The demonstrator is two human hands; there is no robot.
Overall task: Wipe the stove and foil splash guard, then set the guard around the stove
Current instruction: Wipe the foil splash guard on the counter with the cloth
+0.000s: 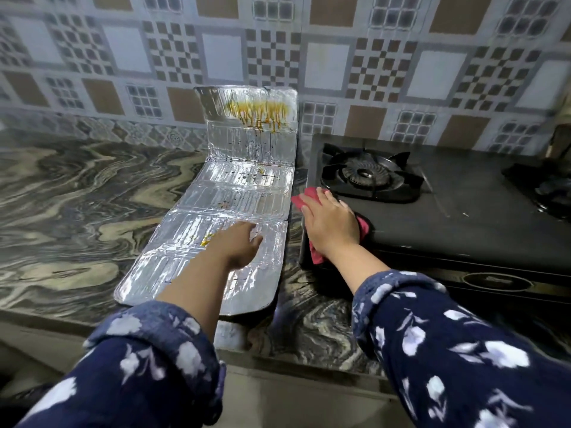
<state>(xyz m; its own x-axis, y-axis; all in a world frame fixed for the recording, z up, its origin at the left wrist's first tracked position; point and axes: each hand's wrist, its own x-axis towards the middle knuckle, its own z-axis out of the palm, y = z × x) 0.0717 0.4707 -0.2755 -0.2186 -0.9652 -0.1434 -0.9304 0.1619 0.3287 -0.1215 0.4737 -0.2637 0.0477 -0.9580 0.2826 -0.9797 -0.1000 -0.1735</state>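
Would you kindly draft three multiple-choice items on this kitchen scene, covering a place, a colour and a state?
1. Where does the foil splash guard lie?
A. left of the stove
B. on the burner
C. around the stove

2. What colour is the cloth?
A. blue
B. red-pink
C. white

3. What state is the guard's upright panel in?
A. spotless
B. torn in half
C. stained with orange-brown drips

Key: 1 A, it lies on the counter beside the stove, its far end against the wall. 2 B, the red-pink cloth shows under the right hand. 3 C, drips run down the top panel.
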